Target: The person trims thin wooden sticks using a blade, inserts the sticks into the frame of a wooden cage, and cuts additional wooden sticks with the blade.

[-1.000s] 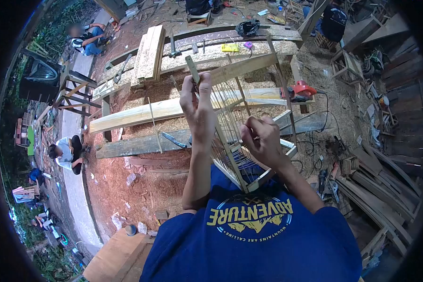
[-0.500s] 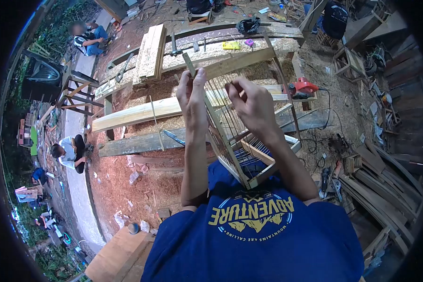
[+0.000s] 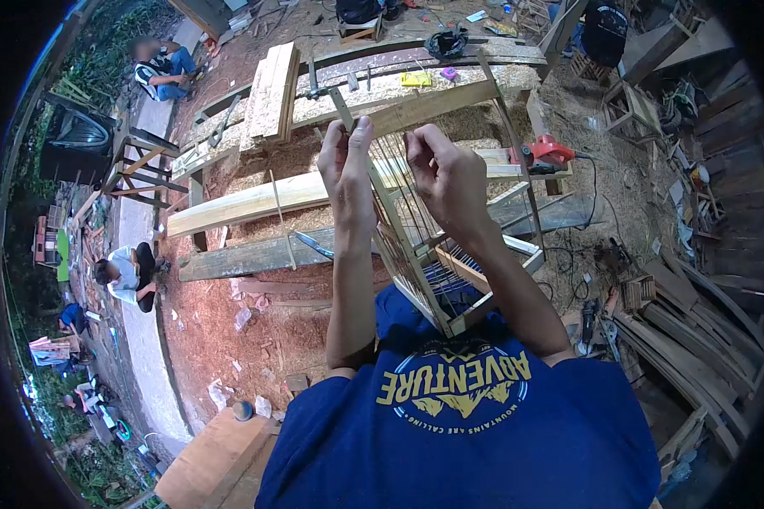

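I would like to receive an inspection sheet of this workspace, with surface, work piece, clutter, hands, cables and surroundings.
Surface: pale board and grey plank lie side by side, wood shavings beyond.
Work piece: wooden frame with thin rods, held tilted before the navy shirt.
Clutter: black bag, yellow object and pink object on the far boards.
Hands: left hand grips the frame's long rail; right hand is raised near the rods, fingers curled, contents unclear.
Cables: dark cable near the red power tool.
Surroundings: seated people at picture left, stacked planks at right.
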Motion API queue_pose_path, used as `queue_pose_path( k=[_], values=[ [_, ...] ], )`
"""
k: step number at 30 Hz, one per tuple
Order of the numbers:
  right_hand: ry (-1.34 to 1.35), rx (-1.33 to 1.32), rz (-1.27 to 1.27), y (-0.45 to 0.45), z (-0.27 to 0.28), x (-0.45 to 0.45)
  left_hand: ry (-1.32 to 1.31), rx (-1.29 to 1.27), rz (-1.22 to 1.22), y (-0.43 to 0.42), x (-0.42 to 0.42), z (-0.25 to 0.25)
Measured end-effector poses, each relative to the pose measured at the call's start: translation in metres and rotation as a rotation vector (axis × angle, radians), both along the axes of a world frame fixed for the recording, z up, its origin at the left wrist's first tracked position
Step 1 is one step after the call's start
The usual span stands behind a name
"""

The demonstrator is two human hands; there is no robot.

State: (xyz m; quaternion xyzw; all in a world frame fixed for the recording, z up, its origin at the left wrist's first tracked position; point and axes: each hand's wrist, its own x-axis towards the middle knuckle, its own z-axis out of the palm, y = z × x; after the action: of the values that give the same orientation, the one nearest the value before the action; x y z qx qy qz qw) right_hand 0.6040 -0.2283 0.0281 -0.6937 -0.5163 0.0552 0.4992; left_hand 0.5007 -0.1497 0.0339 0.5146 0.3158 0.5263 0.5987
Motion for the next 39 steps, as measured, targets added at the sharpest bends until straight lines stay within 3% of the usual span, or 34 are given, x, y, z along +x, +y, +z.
queue_pose_path(
  k=[19, 23, 30, 39],
  values=[
    [0.053, -0.016, 0.021, -0.001, 0.0, -0.003, 0.075, 0.027, 0.043, -0.002, 0.0, -0.001],
    [0.151, -0.041, 0.035, 0.003, -0.003, -0.005, 0.014, 0.08, 0.02, 0.0, 0.0, -0.001],
    [0.266, -0.042, 0.03, 0.008, -0.006, -0.007, 0.118, -0.12, -0.088, 0.004, -0.01, -0.002],
    [0.433, -0.082, 0.128, 0.011, 0.0, -0.008, 0.085, -0.115, 0.007, 0.0, -0.008, -0.003]
  ],
)
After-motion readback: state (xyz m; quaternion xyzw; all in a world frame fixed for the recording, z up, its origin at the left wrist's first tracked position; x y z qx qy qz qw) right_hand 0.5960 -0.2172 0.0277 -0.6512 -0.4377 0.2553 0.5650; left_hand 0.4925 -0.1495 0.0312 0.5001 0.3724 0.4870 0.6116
